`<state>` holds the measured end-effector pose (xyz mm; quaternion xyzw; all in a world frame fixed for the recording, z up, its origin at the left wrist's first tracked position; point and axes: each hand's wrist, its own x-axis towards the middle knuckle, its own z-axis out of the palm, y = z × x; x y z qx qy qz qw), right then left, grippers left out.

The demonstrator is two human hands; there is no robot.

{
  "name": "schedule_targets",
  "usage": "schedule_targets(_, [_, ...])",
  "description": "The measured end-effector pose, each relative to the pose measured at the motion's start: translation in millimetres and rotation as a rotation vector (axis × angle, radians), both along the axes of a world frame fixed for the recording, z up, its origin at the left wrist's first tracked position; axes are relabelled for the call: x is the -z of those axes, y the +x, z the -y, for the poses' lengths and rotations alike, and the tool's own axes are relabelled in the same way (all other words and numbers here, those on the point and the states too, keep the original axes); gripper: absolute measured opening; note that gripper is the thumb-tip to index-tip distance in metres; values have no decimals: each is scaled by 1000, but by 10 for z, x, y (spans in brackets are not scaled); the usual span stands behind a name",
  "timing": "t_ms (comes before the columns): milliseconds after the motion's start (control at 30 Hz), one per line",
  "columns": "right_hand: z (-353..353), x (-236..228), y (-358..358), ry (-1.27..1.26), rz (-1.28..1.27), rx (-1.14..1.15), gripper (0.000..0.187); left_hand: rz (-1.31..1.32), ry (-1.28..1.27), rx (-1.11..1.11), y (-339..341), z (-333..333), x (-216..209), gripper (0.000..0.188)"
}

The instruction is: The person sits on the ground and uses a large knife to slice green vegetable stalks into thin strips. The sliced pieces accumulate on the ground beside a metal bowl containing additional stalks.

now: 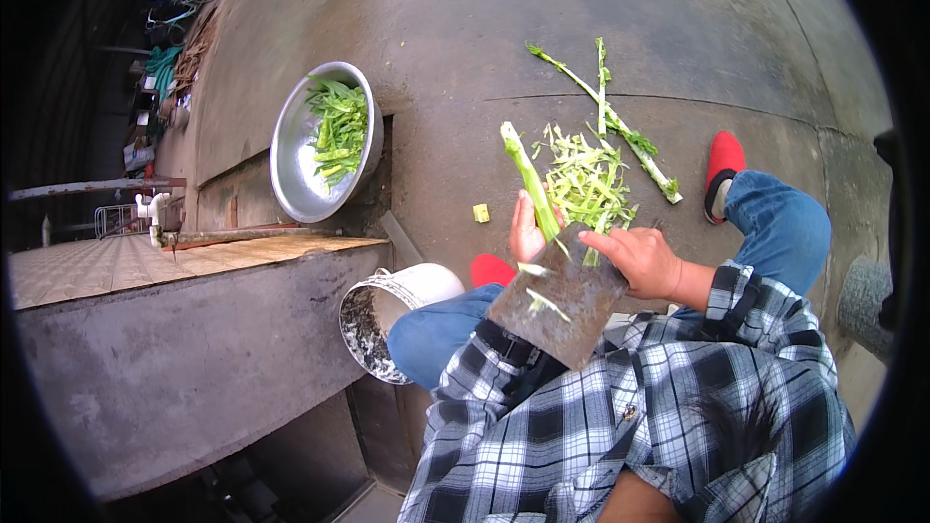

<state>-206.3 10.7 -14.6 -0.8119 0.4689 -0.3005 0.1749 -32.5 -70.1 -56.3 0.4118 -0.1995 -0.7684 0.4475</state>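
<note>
My left hand [526, 232] is closed around the lower part of a thick, pale green celtuce stalk [524, 167], whose upper end points away from me. My right hand [647, 260] grips a cleaver [554, 312], with a finger along its broad, dark blade. The blade lies across the stalk's lower end and hides part of my left hand. Thin pale peel strips [541, 302] cling to the blade. Just beyond my hands, a heap of green peelings [587, 179] lies on the ground. A small yellow-green chunk [480, 213] rests left of my left hand.
Uncut leafy stalks [632, 140] lie beyond the peelings. At the left, a metal basin [291, 169] holds cut green pieces. A white bucket [426, 281], dirty inside, stands beside my left knee. A low concrete wall [194, 358] runs along the left. My red shoes [725, 160] flank the peelings.
</note>
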Motion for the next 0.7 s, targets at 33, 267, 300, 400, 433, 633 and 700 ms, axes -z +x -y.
schedule_targets(33, [18,19,-8,3,1,21,72,-49,54,-14,-11,-25,-18,42])
schedule_targets(267, [100,154,-51,24,-59,96,73,-48,195,32,-12,-89,-42,43])
schedule_targets(300, [116,164,-56,20,-77,111,73,-140,210,26,-31,-90,-31,43])
schedule_targets(400, [145,166,-69,57,-27,137,73,-203,201,25,-80,-96,-41,42])
schedule_targets(433, [143,158,-70,36,-11,119,73,-194,199,46,-83,-99,-62,41])
schedule_targets(633, [84,123,-43,20,41,21,73,-155,173,148,-86,-162,-170,44])
schedule_targets(700, [129,164,-55,-5,4,105,72,-415,260,187,-108,-215,-136,45])
